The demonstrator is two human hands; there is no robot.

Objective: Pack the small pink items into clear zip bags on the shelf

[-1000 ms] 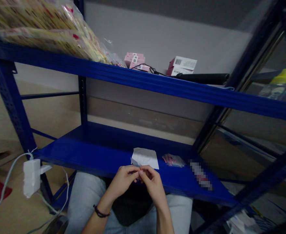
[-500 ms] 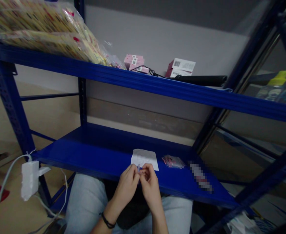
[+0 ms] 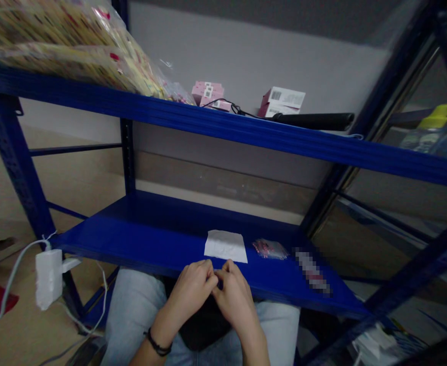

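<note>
A: What's closest in?

B: The left hand (image 3: 189,290) and right hand (image 3: 236,300), bare, held just above the jeans (image 3: 132,300) at the front edge of the lower shelf (image 3: 132,239)

A: And the fingers?

B: Curled inward on both hands, the fingers (image 3: 211,272) meeting at the tips. Something tiny could be pinched there, but I can't tell; nothing shows between them

A: Why hold them so close together?

B: It looks like fine work, kept low and steady near the body

A: What's just beyond them?

B: A flat sheet of white paper (image 3: 225,246), probably laid there as a clean spot, then a small clear bag of pink bits (image 3: 269,249) and a blurred strip (image 3: 312,272)

A: And farther off?

B: The upper shelf (image 3: 223,127) holds pink boxes (image 3: 207,92), a white box (image 3: 282,101) and a black rod (image 3: 315,121), all set back against the grey wall (image 3: 246,51), well away from the hands
</note>
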